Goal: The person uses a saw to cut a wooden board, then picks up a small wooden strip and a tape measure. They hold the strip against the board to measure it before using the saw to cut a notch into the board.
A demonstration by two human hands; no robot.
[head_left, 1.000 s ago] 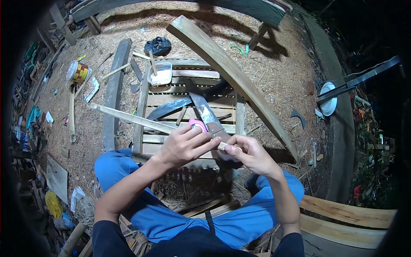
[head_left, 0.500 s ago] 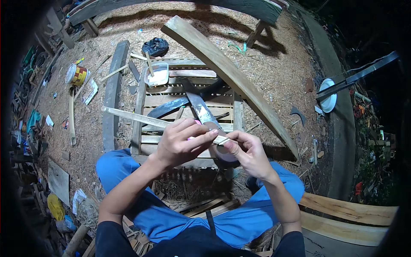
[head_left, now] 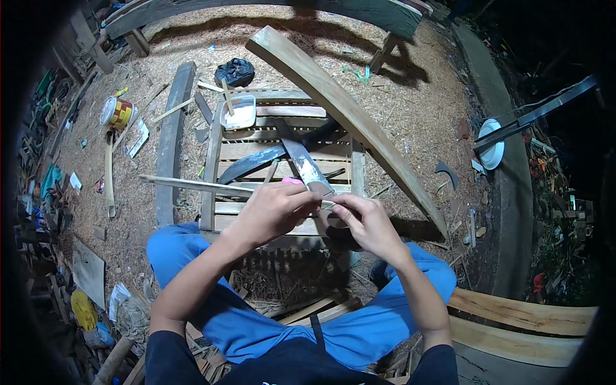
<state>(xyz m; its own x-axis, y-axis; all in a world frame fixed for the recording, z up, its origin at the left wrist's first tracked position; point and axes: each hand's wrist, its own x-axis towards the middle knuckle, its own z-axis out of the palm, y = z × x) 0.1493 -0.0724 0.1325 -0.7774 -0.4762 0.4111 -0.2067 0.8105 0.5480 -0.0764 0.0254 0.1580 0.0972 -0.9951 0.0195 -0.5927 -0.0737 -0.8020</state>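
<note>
A long thin wooden strip (head_left: 199, 185) runs from my hands out to the left, over the slatted wooden pallet (head_left: 208, 167). My left hand (head_left: 273, 212) is closed around the strip near its right end. My right hand (head_left: 369, 228) pinches the tip of the strip between thumb and fingers, close beside the left. Just beyond my hands, a flat blade-like piece (head_left: 301, 160) with whitish patches lies on the pallet, across a dark curved piece (head_left: 253, 163). A bit of something pink (head_left: 292, 181) peeks out behind my left hand.
A curved wooden beam (head_left: 340, 106) slants over the pallet's right side. A plastic tub with white contents (head_left: 239, 113) and a black plastic bag (head_left: 235, 72) are at the back. Left are a dark plank (head_left: 174, 141) and a patterned bucket (head_left: 117, 113). Boards (head_left: 520, 311) lie at right.
The strip has turned in my fingers, so its narrow edge shows instead of its broad end face. Its far left end has moved left and slightly down. Both hands keep hold.
</note>
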